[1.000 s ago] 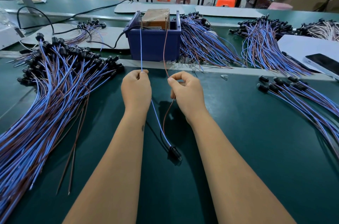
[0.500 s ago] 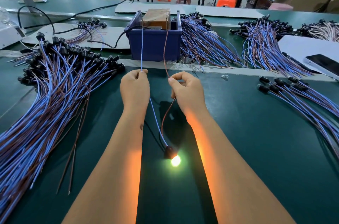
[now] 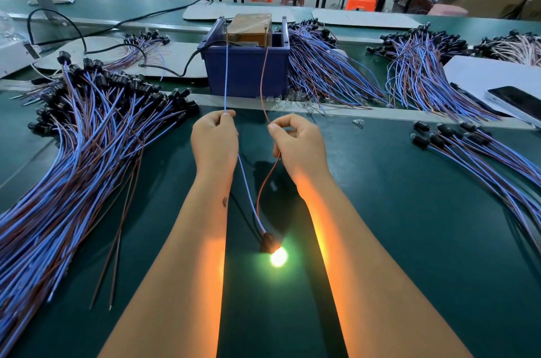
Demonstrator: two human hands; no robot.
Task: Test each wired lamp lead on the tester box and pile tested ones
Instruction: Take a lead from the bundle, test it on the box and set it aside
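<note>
Two bare arms, no sleeves, no gloves, no rings, no watch. Small dark mark on the inner wrist of the left hand (image 3: 214,139). Short plain nails on the right hand (image 3: 298,144). Warm orange glow along both arms' inner sides.

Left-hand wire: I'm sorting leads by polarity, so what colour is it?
Blue; the left hand pinches the blue wire, clearest in the head view.

Even, soft daylight fills a sharp wide-angle view that bows at its edges, while the lit lamp (image 3: 278,256) flares white-green on the surface (image 3: 409,240), tinting both forearms orange.
</note>
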